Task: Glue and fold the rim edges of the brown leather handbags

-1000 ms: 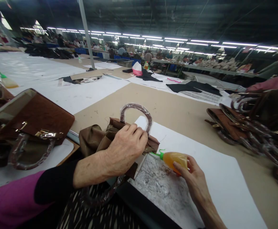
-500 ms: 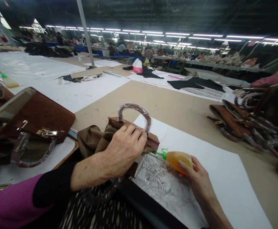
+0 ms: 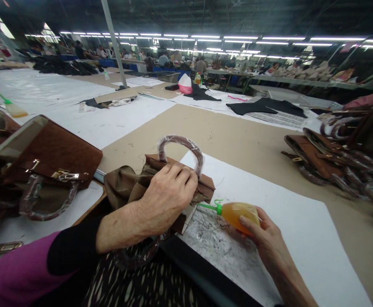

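Note:
My left hand [image 3: 170, 194] is closed over the upper edge of a brown handbag [image 3: 207, 187], whose olive lining [image 3: 122, 187] bulges out to the left. One plastic-wrapped handle [image 3: 182, 143] arches up behind my knuckles; another hangs below, near my lap. In my right hand [image 3: 266, 232] is a squeeze bottle [image 3: 240, 216] of amber liquid, probably glue, lying sideways between thumb and fingers. Its thin green nozzle points left, and the tip reaches the bag's edge beneath my left hand. Whether the tip touches the bag cannot be made out.
Brown handbags [image 3: 52, 157] stand at the left, and more handbags [image 3: 330, 157] are heaped at the right. White paper [image 3: 289, 221] with thread scraps covers the near table. Another squeeze bottle [image 3: 15, 108] lies far left. Black pieces [image 3: 266, 105] and a pink container [image 3: 185, 88] are farther back.
The bottle's nozzle has shifted slightly left, along the edge of the handbag. My left hand keeps its grip on the bag. The view has turned a little.

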Motion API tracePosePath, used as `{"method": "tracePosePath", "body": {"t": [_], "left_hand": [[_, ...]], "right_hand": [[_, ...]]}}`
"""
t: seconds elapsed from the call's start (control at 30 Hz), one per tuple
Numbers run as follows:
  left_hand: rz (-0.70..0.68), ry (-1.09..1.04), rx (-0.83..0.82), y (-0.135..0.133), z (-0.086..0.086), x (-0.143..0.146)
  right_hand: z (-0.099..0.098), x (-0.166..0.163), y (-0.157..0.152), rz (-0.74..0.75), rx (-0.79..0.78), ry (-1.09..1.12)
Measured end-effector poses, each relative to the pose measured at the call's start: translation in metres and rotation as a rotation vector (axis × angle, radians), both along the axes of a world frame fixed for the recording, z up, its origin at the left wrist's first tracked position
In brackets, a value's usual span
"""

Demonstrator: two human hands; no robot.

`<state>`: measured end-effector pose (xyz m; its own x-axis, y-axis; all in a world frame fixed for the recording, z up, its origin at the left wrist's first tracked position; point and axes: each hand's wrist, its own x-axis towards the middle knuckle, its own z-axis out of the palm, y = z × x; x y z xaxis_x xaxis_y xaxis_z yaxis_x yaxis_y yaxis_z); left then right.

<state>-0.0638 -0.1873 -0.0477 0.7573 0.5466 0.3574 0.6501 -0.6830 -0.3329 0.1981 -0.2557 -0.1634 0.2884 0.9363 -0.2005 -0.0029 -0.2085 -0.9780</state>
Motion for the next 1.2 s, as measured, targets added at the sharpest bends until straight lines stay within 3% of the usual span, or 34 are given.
{"method": "tracePosePath", "body": {"t": [0.53,1.2], "left_hand": [[0.014,0.022,-0.020,-0.001,0.000,0.001],[0.011,0.009,-0.037,-0.001,-0.001,0.000]], "right_hand": [[0.011,-0.011,-0.023,0.083,-0.016,0.044],[0.030,-0.036,-0.043,0.040,0.000,0.195]]}}
